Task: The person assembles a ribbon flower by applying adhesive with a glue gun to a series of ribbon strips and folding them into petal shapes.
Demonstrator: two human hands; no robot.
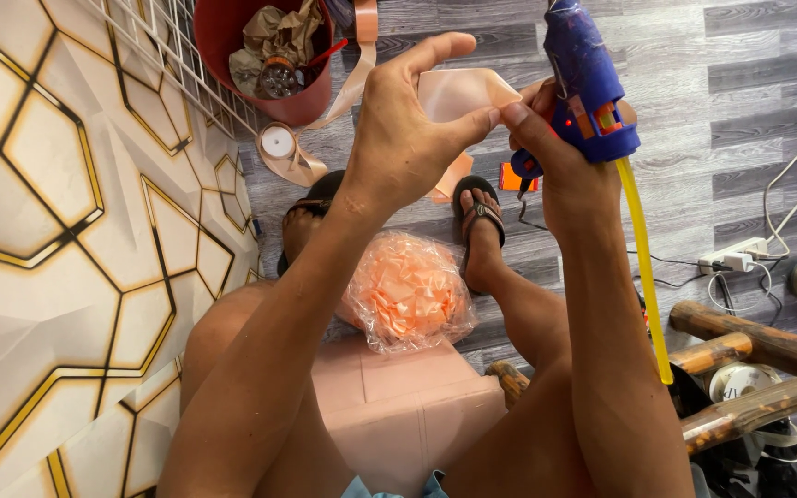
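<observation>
Observed, largest item first.

White wall panel with raised hexagons edged in gold [57,240]: fills the left side of the view. A white wire grid [154,37] leans against it near the top.

Grey wood-grain plank floor [749,74]: runs across the upper and right part. The person sits on it, sandalled feet out ahead.

Brown wooden poles [749,346]: lie at lower right, near a white power strip with cables [735,258].

Dark red round bucket [311,97]: stands at the top by the grid, holding crumpled paper.

Clear plastic bag stuffed with peach ribbon pieces [408,290]: rests between the legs, on a flat peach-pink surface.

Spool of peach ribbon with white core [279,143]: lies on the floor just beside the bucket.

Left hand [408,129]: raised, thumb and fingertips pinched on the folded piece of peach satin ribbon [463,92]. The ribbon piece is held in the air above the feet, at the top centre of the view.

Right hand [560,152]: wrapped closed around the blue hot glue gun with a yellow glue stick [588,74]; its forefinger also touches the ribbon piece where the left thumb meets it. The stick trails down past the wrist.
</observation>
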